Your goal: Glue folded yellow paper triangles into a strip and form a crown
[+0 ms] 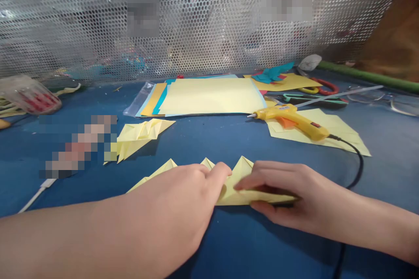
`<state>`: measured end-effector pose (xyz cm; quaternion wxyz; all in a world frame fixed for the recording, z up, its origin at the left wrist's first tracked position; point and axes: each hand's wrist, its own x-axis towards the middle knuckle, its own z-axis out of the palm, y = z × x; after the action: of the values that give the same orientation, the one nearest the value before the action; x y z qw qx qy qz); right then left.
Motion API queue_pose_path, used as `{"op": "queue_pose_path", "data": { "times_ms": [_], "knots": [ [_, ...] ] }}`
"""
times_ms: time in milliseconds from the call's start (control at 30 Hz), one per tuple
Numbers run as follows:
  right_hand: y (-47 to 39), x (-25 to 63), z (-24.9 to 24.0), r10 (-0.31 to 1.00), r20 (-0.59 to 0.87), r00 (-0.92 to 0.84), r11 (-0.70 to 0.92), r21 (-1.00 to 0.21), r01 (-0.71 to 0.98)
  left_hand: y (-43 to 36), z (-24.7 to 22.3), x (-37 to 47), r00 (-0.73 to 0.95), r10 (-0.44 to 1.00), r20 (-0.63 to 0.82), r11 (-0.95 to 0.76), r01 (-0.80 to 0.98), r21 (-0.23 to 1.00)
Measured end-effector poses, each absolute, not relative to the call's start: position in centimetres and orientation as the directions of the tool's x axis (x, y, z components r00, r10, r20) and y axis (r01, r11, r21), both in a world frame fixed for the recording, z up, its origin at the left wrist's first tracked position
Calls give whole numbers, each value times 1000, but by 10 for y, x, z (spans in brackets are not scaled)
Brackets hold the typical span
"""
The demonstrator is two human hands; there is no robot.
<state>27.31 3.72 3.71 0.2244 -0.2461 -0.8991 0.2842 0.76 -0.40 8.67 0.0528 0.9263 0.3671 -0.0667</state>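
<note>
A pale yellow sheet of folded paper (241, 176) with pointed peaks along its far edge lies in front of me on the blue table (229, 244). My left hand (183, 192) is closed on its middle, thumb against the paper; most of the other fingers are hidden behind the hand. At the right end, my right hand (291, 187) grips the paper between the thumb below and the fingers on top. Another folded yellow paper piece (144, 133), with similar pleats, lies farther back on the left.
A yellow glue gun (294, 120) rests on pale yellow paper (347, 137), its black cord running toward me. Coloured sheets (212, 96) are stacked at the back. Scissors (327, 87) lie back right, a clear tub (31, 96) left. A perforated metal panel (203, 26) stands behind.
</note>
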Motion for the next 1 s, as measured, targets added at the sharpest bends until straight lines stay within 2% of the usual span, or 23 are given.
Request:
{"op": "queue_pose_path", "data": {
  "times_ms": [100,200,267,333,400,467,567,833,933,1000],
  "knots": [
    [35,272,43,500,225,-836,728,-633,265,-3,86,14,700,681,-215,-708,704,52],
    [36,275,49,400,180,-899,773,-594,225,-14,61,22,812,553,-187,-829,559,-22],
    [37,278,51,332,174,-927,782,-600,168,-22,40,26,813,578,64,-805,581,-118],
    [38,281,50,307,176,-935,770,-624,135,-28,25,29,754,628,193,-755,650,-86],
    [39,284,46,307,174,-936,768,-627,135,-31,20,30,724,650,231,-740,672,-26],
    [39,286,41,316,201,-927,776,-618,131,-31,24,28,751,630,197,-765,644,-3],
    [39,286,36,343,246,-906,762,-637,116,-35,35,23,822,553,134,-823,564,-70],
    [39,282,45,344,190,-919,747,-649,145,-53,29,23,785,534,314,-762,608,-225],
    [41,280,41,364,253,-896,735,-669,110,-52,15,23,765,510,394,-773,608,-181],
    [45,280,39,458,310,-833,753,-634,178,-52,10,22,779,522,347,-797,591,-129]
  ]
}}
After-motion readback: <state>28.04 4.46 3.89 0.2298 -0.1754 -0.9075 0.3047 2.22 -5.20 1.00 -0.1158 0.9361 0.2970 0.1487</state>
